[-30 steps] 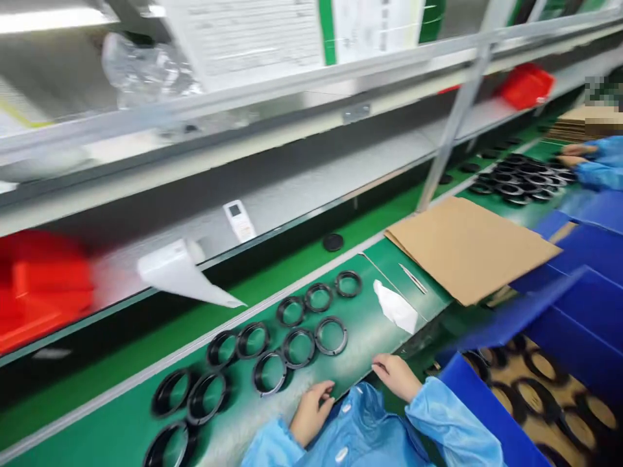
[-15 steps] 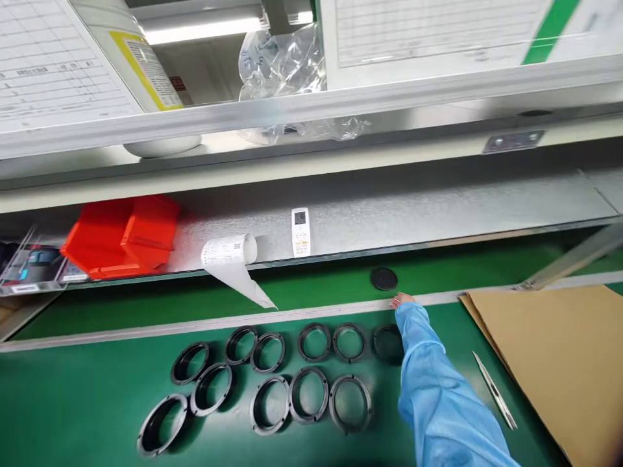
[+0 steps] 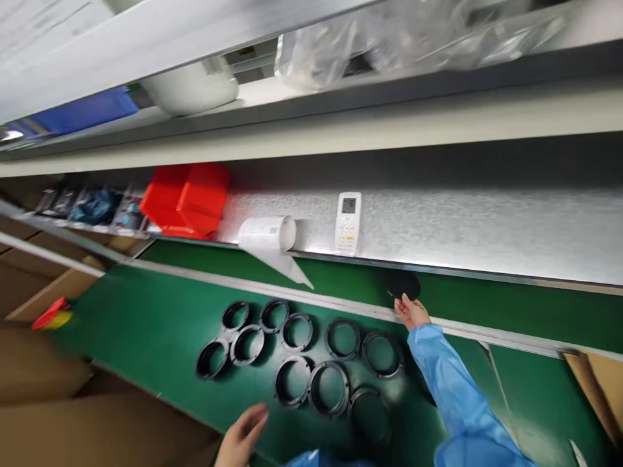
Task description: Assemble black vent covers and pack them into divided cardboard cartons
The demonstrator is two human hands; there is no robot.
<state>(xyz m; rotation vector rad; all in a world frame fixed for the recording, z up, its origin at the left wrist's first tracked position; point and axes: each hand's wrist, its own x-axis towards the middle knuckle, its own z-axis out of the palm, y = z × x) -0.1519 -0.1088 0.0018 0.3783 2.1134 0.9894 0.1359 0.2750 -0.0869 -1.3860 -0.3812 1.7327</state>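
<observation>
My right hand (image 3: pixel 412 312), at the end of a blue sleeve, has its fingertips closed at the near edge of a flat black disc (image 3: pixel 405 284) on the green strip under the shelf. Whether the disc is lifted, I cannot tell. Several black rings (image 3: pixel 329 412) stand in loose rows on the green bench, and a dark one beside the right sleeve is mostly hidden. At the bottom, in front of the rings, my left hand (image 3: pixel 242 436) is blurred, with thumb and fingers loosely apart and nothing visible between them.
On the metal shelf stand a red bin (image 3: pixel 187 201), a paper label roll (image 3: pixel 267 233) and a white remote control (image 3: pixel 348 224). Cardboard (image 3: pixel 596 383) and a metal tool tip (image 3: pixel 577 453) lie at the right. Brown boxes (image 3: pixel 43 370) stand at the left.
My right hand has reached forward from beside a ring onto the black disc. My left hand has come into view at the bottom. The camera has turned left.
</observation>
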